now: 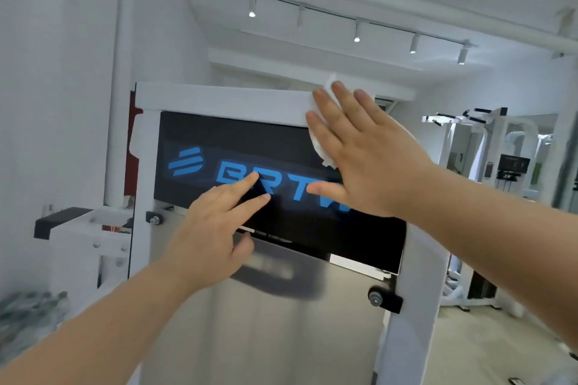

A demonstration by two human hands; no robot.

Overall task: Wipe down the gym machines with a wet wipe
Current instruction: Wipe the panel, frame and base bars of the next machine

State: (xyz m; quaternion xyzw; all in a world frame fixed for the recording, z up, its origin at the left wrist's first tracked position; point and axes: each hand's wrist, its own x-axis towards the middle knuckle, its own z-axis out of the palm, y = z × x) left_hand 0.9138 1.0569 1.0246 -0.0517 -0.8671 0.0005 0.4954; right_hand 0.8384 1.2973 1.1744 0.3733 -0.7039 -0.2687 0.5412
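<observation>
The left hand (212, 228), nearest, rests two straight fingertips on the glossy black panel with blue lettering (219, 141). Its grip is loose and holds nothing, and those bare fingers may well smear a surface meant to end up clean. Just beyond, the right hand (359, 159) has its grip spread flat, pressing the crumpled white wet wipe (319, 141) against the panel's upper right edge and the white-painted metal top bar (219, 100). Since no finger pinches it, the wipe could bunch or slip from under the palm. More white gym machines (488, 141) stand far behind.
</observation>
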